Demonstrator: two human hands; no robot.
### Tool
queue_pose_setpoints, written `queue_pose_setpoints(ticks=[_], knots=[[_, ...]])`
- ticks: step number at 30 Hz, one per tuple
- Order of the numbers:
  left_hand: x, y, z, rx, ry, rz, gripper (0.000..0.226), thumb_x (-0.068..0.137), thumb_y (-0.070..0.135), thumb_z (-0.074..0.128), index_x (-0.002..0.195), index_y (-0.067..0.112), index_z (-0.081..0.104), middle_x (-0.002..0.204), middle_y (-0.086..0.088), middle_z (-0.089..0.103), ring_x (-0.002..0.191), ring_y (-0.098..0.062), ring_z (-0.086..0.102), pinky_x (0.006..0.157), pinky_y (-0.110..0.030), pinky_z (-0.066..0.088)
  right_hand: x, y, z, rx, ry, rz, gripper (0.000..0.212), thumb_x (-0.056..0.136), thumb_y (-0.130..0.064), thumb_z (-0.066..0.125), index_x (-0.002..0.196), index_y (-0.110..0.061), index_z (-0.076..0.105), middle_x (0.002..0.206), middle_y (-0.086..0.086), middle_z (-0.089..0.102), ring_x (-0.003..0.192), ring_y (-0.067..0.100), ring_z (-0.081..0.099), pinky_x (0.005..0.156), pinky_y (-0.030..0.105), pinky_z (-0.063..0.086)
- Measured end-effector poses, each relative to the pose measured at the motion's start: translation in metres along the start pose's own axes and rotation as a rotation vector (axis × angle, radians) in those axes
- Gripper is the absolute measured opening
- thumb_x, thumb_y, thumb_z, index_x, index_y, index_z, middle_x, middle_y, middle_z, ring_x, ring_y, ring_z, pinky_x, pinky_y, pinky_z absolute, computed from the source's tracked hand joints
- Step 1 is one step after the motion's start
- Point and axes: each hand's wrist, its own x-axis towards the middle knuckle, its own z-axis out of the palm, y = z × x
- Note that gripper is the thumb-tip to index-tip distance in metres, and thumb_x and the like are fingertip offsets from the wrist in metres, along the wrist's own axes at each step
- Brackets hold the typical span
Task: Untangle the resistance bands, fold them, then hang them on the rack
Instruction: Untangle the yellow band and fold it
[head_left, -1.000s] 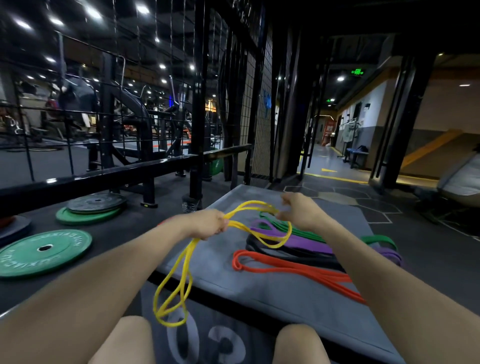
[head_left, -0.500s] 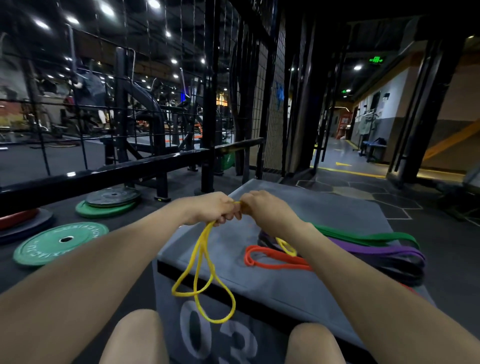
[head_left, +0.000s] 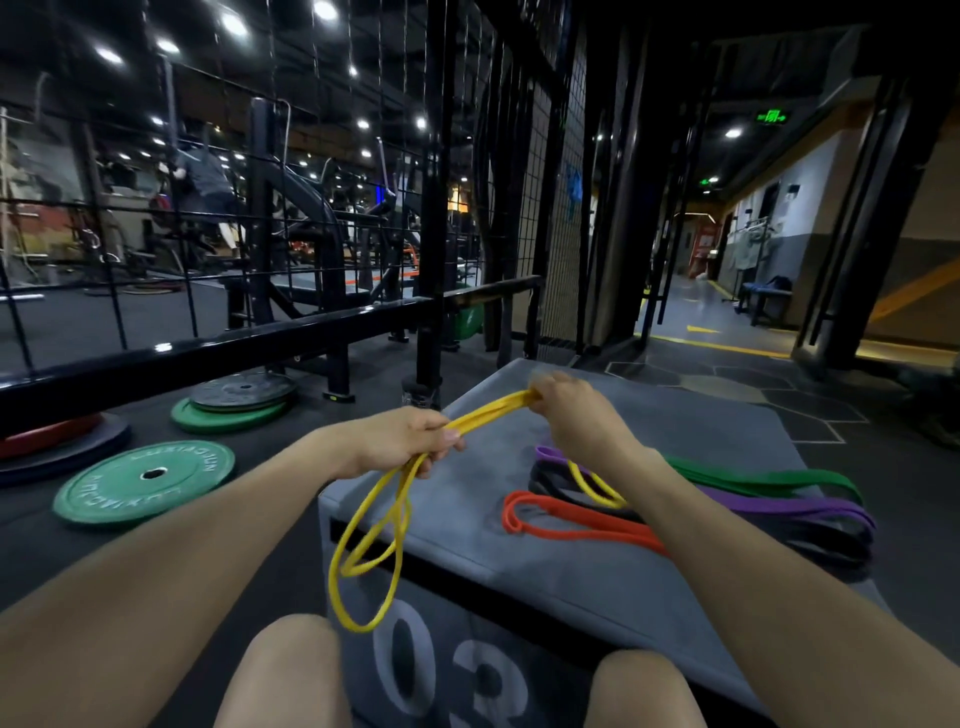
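— Above the near left corner of the grey box (head_left: 649, 431), the yellow band (head_left: 371, 540) is stretched between both hands. How will it handle?

— Lightly, by the look of it. It is thin, flat and limp: the free loops sag from the left hand (head_left: 400, 441) and hang down past the box's front edge, over the printed number. Probably rubbery, so it should stretch under a pull and spring back, and it may cling to itself where strands cross.

— Where should it be taken?

— At the ends of the doubled stretch, most likely, with all strands gathered together so that none slips out of the fold.

— And the grips?

— The left hand's fingers are curled closed around the bundled strands, thumb on top. The right hand (head_left: 576, 410), farther over the box top, pinches the far end of the taut stretch with its fingers closed; it is slightly blurred, so the exact fingertip placement cannot be told. A further yellow loop shows below the right wrist, over the other bands.

— What lies beyond?

— On the box top, right of the hands, lie the orange band (head_left: 571, 530), the black band (head_left: 810, 540), the purple band (head_left: 779, 506) and the green band (head_left: 753, 475), side by side and overlapping. Left of the box, a green weight plate (head_left: 145, 486) rests on the floor, and behind the box stands a black rail (head_left: 218, 353).
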Motion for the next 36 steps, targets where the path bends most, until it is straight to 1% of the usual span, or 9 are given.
queue_pose_setpoints(ticks=[6,10,13,18,22,26,30,33,36], knots=[[-0.008,-0.026,-0.011,0.124,0.099,-0.049,0.027,0.098,0.029,0.041,0.083,0.015,0.058,0.066,0.003,0.043,0.056,-0.008,0.041,0.056,-0.018,0.039,-0.005,0.006,0.016,0.073,-0.036,0.134,0.014,0.096,-0.011,0.044,0.098,-0.006,0.057,0.099,0.014,0.059,0.093,0.035,0.056,0.066,0.036,0.036],[-0.007,-0.021,-0.019,0.101,0.241,-0.036,0.035,0.101,0.025,0.031,0.075,0.015,0.051,0.062,0.003,0.036,0.051,-0.011,0.031,0.049,-0.02,0.031,-0.006,-0.004,0.026,0.107,-0.206,0.151,0.017,0.095,-0.013,0.045,0.081,-0.013,0.054,0.084,0.01,0.058,0.078,0.029,0.051,0.064,0.032,0.033],[-0.008,-0.014,-0.029,0.17,0.287,-0.004,0.036,0.101,0.028,0.03,0.073,0.016,0.05,0.06,0.004,0.038,0.052,-0.012,0.033,0.05,-0.022,0.031,-0.009,-0.013,0.036,0.127,-0.344,0.061,0.015,0.094,-0.019,0.051,0.094,-0.008,0.061,0.103,0.017,0.065,0.09,0.031,0.057,0.072,0.035,0.041],[-0.009,-0.005,-0.037,0.102,0.289,0.032,0.036,0.101,0.029,0.029,0.076,0.013,0.049,0.06,0.003,0.034,0.049,-0.01,0.028,0.05,-0.022,0.027,0.004,-0.052,0.027,0.454,-0.205,-0.096,0.034,0.09,-0.028,0.059,0.119,-0.012,0.054,0.112,0.01,0.062,0.106,0.027,0.056,0.092,0.041,0.044],[-0.024,0.006,-0.047,-0.053,0.346,0.087,0.034,0.102,0.024,0.029,0.077,0.012,0.048,0.058,0.004,0.033,0.045,-0.004,0.028,0.047,-0.017,0.027,0.022,-0.089,0.022,0.768,-0.149,-0.077,0.035,0.089,-0.016,0.062,0.119,-0.004,0.051,0.11,0.022,0.06,0.101,0.031,0.058,0.093,0.044,0.046],[-0.058,0.003,-0.072,-0.136,0.457,0.124,0.034,0.102,0.025,0.03,0.078,0.011,0.05,0.058,0.006,0.034,0.043,-0.001,0.031,0.051,-0.021,0.031,0.037,-0.118,0.025,0.933,-0.141,-0.079,0.016,0.09,-0.01,0.058,0.1,0.003,0.058,0.083,0.014,0.058,0.077,0.023,0.055,0.081,0.044,0.05],[-0.101,0.003,-0.1,-0.254,0.565,0.108,0.035,0.102,0.027,0.03,0.079,0.011,0.051,0.059,0.006,0.034,0.043,-0.003,0.03,0.052,-0.021,0.03,0.053,-0.159,0.008,1.064,-0.208,-0.195,0.013,0.095,-0.007,0.047,0.083,-0.006,0.051,0.075,0.005,0.051,0.067,0.01,0.055,0.053,0.009,0.043],[-0.132,0.01,-0.117,-0.264,0.699,0.083,0.036,0.102,0.028,0.03,0.077,0.013,0.051,0.057,0.007,0.035,0.042,-0.003,0.029,0.053,-0.023,0.029,0.066,-0.19,-0.007,1.168,-0.295,-0.284,0.014,0.097,-0.007,0.044,0.083,-0.007,0.049,0.07,0.002,0.052,0.056,0.004,0.058,0.06,0.017,0.05],[-0.163,0.021,-0.134,-0.232,0.859,0.053,0.037,0.102,0.027,0.029,0.076,0.013,0.05,0.06,0.004,0.031,0.039,-0.002,0.027,0.048,-0.02,0.025,0.08,-0.218,-0.019,1.278,-0.332,-0.336,0.018,0.098,-0.011,0.043,0.083,-0.003,0.052,0.059,0.001,0.046,0.042,0.002,0.042,0.047,0.017,0.039]])
